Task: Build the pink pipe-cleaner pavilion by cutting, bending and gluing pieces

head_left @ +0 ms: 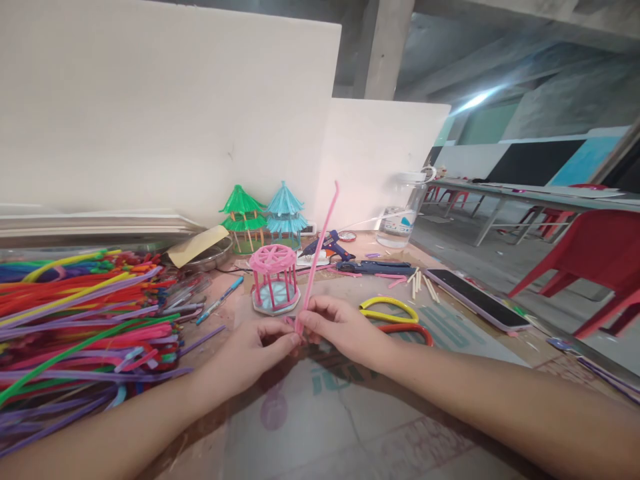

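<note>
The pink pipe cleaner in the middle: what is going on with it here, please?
A person pinches the lower end of the pink pipe cleaner with the left hand and the right hand; it stands tilted, its tip bent. Behind the hands sits a pink pavilion model, and farther back a green pavilion and a blue pavilion. A pile of coloured pipe cleaners lies on the left, scissors on the right.

Bare left hand (250, 351), right hand (343, 328), forearms (500, 393).

Bare tabletop (350, 427) near; pipe-cleaner heap (75, 320) left; pink pavilion (275, 280) ahead
</note>
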`<state>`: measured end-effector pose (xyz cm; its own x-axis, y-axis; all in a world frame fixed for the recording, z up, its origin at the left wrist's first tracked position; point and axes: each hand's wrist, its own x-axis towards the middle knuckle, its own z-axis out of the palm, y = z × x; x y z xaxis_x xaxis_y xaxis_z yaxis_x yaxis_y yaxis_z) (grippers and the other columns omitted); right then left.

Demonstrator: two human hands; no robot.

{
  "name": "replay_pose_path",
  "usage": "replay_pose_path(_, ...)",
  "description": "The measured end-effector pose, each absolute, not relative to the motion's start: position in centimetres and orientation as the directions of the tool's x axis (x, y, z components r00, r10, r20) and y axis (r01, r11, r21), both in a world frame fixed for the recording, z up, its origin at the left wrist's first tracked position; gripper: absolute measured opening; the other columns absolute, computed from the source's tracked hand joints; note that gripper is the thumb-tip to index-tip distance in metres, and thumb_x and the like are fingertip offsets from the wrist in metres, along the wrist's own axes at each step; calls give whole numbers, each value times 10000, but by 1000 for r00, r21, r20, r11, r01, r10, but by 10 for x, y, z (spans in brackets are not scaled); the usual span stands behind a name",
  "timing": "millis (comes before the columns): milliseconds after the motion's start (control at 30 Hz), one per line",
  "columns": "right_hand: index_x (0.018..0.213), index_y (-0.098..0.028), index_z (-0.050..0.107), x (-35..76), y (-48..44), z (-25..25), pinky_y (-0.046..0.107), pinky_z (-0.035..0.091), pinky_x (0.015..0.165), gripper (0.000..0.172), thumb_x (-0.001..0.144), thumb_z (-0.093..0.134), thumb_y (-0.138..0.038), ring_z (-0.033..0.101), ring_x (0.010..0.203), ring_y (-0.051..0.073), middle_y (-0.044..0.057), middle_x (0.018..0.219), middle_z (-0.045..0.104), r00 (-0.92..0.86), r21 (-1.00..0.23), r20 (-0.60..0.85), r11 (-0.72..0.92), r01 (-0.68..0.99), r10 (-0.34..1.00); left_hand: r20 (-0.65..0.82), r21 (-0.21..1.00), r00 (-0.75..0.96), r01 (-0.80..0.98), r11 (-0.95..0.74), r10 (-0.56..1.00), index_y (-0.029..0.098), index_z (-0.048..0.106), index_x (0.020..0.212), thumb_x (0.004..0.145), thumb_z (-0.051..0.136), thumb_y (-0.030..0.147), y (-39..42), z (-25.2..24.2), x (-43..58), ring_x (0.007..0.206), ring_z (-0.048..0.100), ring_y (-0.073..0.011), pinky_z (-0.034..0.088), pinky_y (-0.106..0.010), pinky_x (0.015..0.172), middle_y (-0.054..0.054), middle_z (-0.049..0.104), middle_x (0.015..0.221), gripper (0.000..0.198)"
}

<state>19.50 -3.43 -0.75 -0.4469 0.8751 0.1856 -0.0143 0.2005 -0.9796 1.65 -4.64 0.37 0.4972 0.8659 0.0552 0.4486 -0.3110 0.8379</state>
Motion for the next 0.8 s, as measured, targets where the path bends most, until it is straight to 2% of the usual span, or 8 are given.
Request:
replay_pose_path(100, 717, -184, 584, 196, -34, -6, 244, 397, 567, 390, 721, 686, -560, 461, 568, 97, -30, 652, 545, -433, -975, 209, 220, -26, 877, 59, 831, 507, 452, -324, 860, 162, 631, 648, 809, 505, 419, -47, 4, 16, 601, 490, -146, 377, -252, 582, 0, 572, 610, 328)
replay_pose_path(233, 755, -182, 608, 196, -34, -9, 263, 432, 622, 340, 727, 696, -510, 521, 632, 121, -10, 691, 592, -446, -973, 205, 229, 0, 871, 38, 833, 507, 460, -307, 861, 163, 619, 628, 810, 511, 444, -46, 4, 16, 518, 417, -118, 337, -239, 510, 25, 503, 550, 352)
replay_pose_path(400, 742, -182, 601, 196, -36, -9, 263, 438, 628, 310, 770, 654, -487, 539, 632, 124, -10, 674, 611, -459, -965, 218, 261, 33, 861, 14, 847, 497, 456, -275, 868, 169, 608, 627, 815, 489, 469, -45, 3, 16, 506, 400, -113, 314, -238, 490, 16, 542, 576, 373)
replay_pose_path(500, 741, -184, 598, 196, -36, -8, 260, 439, 629, 304, 769, 651, -482, 544, 635, 125, -11, 677, 615, -456, -964, 221, 263, 30, 862, 6, 847, 511, 454, -276, 860, 176, 618, 644, 824, 486, 442, -43, 2, 15, 536, 440, -124, 328, -239, 506, 6, 587, 618, 348)
replay_pose_path(667, 737, -185, 591, 197, -35, -9, 249, 415, 606, 291, 792, 618, -469, 505, 610, 114, -14, 674, 592, -477, -960, 236, 278, 19, 847, -9, 840, 504, 472, -267, 864, 176, 628, 657, 828, 486, 450, -42, 2, 14, 577, 491, -138, 352, -244, 537, -2, 617, 648, 353)
replay_pose_path(800, 697, -188, 565, 198, -34, -9, 240, 383, 572, 323, 811, 589, -489, 447, 578, 107, -34, 614, 512, -471, -946, 260, 321, 52, 843, -3, 830, 509, 481, -282, 861, 173, 629, 645, 825, 486, 463, -43, 3, 14, 586, 505, -146, 363, -249, 549, -5, 618, 637, 370)
